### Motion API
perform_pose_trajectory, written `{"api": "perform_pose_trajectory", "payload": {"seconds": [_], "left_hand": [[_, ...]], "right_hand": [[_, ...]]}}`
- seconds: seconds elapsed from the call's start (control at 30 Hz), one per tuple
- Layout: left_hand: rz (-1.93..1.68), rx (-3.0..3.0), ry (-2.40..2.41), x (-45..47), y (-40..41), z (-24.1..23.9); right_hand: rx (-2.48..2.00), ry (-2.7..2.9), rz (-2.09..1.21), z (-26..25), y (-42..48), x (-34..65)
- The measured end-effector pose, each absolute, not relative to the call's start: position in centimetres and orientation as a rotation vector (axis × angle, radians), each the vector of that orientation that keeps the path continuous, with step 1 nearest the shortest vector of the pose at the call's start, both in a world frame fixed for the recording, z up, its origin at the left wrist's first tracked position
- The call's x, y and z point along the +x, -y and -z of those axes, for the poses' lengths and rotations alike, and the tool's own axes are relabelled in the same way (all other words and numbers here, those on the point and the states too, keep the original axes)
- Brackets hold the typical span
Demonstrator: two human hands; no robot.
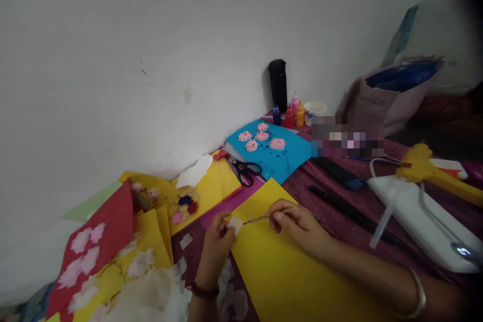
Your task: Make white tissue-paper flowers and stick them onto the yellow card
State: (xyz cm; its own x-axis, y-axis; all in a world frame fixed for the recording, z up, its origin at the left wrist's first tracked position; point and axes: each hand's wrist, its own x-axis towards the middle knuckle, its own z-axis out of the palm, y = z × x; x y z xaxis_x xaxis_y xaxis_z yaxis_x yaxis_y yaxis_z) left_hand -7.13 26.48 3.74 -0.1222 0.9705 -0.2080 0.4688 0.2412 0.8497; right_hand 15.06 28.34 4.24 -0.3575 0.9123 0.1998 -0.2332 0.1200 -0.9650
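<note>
Pinched in my left hand (219, 237) is a small whitish square of thin paper (236, 224). My right hand (289, 219) is closed around a thin paintbrush (256, 219), its tip at the edge of the paper piece; whether they touch I cannot tell. Both hands are over a large yellow sheet (277, 266). Left of it is a paint palette (183, 206) with blue, red and pink dabs. Loose whitish paper pieces (185, 240) lie around my left wrist.
Black scissors (245, 170) lie beside a blue sheet (269, 148) with pink flowers. Behind stand a black bottle (278, 85), small paint bottles (289, 116) and a white cup (315, 109). To the right are a yellow glue gun (418, 163) and a white flat device (426, 226).
</note>
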Motion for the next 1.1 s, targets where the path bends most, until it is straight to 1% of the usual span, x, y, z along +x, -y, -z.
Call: {"api": "perform_pose_trajectory", "payload": {"seconds": [0.23,0.53,0.77,0.93,1.1], "left_hand": [[-0.751,1.453,-1.849,-8.1,-26.4,-3.3],[-0.813,1.293,-1.660,-6.8,-26.3,-4.1],[-0.808,1.240,-1.686,-6.9,-26.4,-3.6],[-0.785,1.335,-1.800,-7.7,-26.5,-3.3],[-0.867,1.437,-1.950,-8.2,-26.5,-3.5]], "right_hand": [[-0.712,1.429,-1.410,-4.1,-28.4,15.2],[-0.711,1.443,-1.375,-4.3,-28.0,15.3],[-0.759,1.558,-1.325,-4.3,-28.2,15.1],[-0.784,1.609,-1.272,-5.1,-28.1,15.1],[-0.763,1.634,-1.287,-6.5,-28.2,14.9]]}}
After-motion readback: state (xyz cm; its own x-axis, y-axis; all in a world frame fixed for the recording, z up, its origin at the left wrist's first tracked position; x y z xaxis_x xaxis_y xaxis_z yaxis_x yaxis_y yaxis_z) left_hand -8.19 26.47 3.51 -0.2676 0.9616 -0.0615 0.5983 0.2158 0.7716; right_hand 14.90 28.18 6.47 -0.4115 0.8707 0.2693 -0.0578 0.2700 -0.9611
